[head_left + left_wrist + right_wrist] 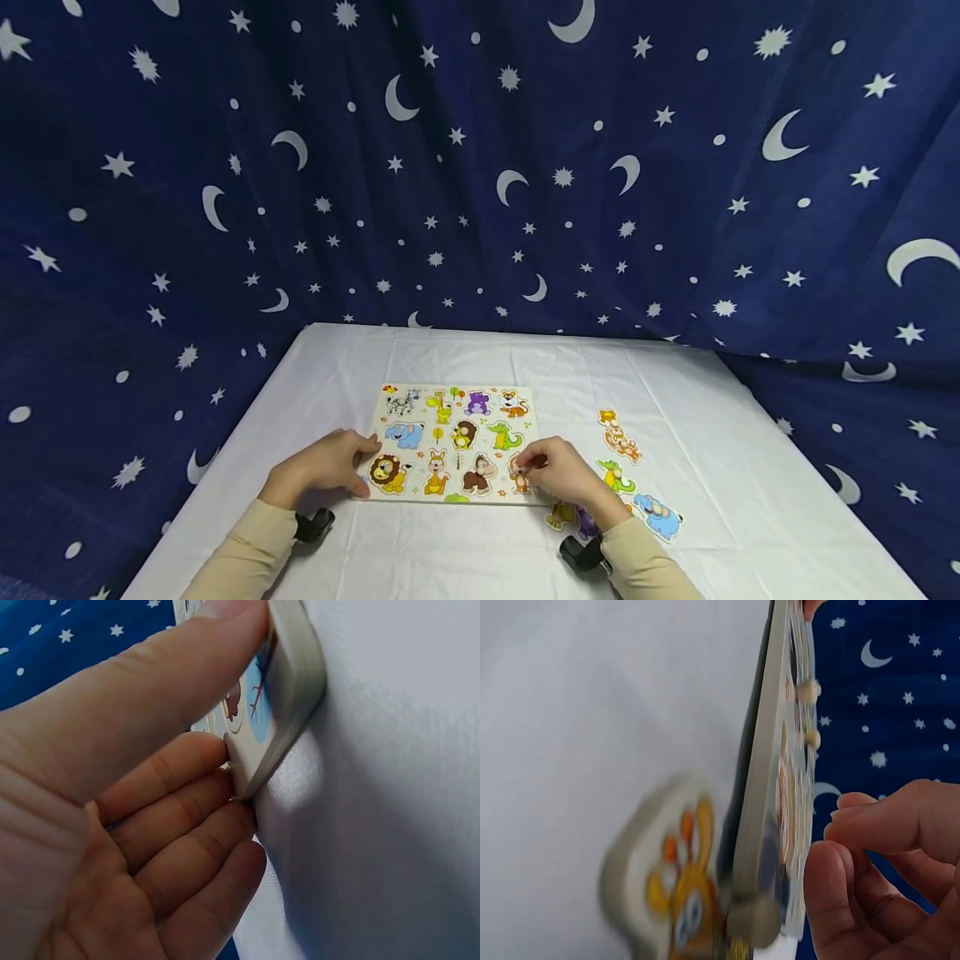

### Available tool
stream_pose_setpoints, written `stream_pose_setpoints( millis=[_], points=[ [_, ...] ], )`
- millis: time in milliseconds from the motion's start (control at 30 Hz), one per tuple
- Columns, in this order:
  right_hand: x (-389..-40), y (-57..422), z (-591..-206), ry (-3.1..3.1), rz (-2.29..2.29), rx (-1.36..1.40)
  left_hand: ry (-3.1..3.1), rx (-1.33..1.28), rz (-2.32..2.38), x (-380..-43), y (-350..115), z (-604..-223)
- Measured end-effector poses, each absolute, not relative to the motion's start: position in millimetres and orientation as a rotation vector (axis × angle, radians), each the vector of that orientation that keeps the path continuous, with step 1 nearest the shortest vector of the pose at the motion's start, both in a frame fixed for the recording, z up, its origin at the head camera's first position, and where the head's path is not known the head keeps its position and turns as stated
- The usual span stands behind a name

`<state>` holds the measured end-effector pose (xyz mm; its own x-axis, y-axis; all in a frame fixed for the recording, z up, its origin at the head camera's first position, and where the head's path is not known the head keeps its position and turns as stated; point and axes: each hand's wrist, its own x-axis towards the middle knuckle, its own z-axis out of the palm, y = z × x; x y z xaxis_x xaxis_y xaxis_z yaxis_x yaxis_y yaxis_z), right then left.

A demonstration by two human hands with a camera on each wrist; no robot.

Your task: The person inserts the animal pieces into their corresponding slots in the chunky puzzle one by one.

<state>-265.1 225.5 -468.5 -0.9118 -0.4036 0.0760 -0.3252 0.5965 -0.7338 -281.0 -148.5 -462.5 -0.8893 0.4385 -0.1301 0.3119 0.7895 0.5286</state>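
My left hand (330,462) holds the near left corner of a wooden puzzle board (420,497), thumb at the front edge and fingers along the left side. In the left wrist view the thumb (150,690) crosses the board's corner. At the board's near right corner my right hand (558,471) has its thumb and forefinger at a monkey piece (521,482). Those fingertips are close together in the right wrist view, beside the board edge (761,772); whatever knob lies between them is hidden. Animal pictures cover the board, including a lion (387,473) and gorilla (478,477).
Right of the board lie loose pieces: a crocodile (617,476), an elephant (658,517), an orange animal (622,442). A giraffe piece (558,517) and purple piece (587,523) lie under the right wrist. A white cloth (442,558) covers the table; a starry curtain (480,208) hangs behind.
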Motion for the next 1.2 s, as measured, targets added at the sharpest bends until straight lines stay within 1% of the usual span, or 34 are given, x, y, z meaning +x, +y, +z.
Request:
stream_pose_setpoints(
  millis=[167,400,633,933,1200],
  points=[
    [-265,238,-469,2.683,-1.190,-0.635,2.744,0.568,0.746,-282,-151,-463],
    [-260,253,-473,2.608,-1.122,-0.643,2.742,0.610,0.735,-281,-154,-465],
    [-257,261,-473,2.549,-1.060,-0.784,2.738,0.596,0.750,-281,-154,-464],
    [-254,271,-474,2.516,-1.035,-0.790,2.740,0.608,0.741,-281,-152,-466],
    [-253,274,-468,2.453,-1.024,-0.908,2.751,0.577,0.723,-281,-149,-464]
  ],
)
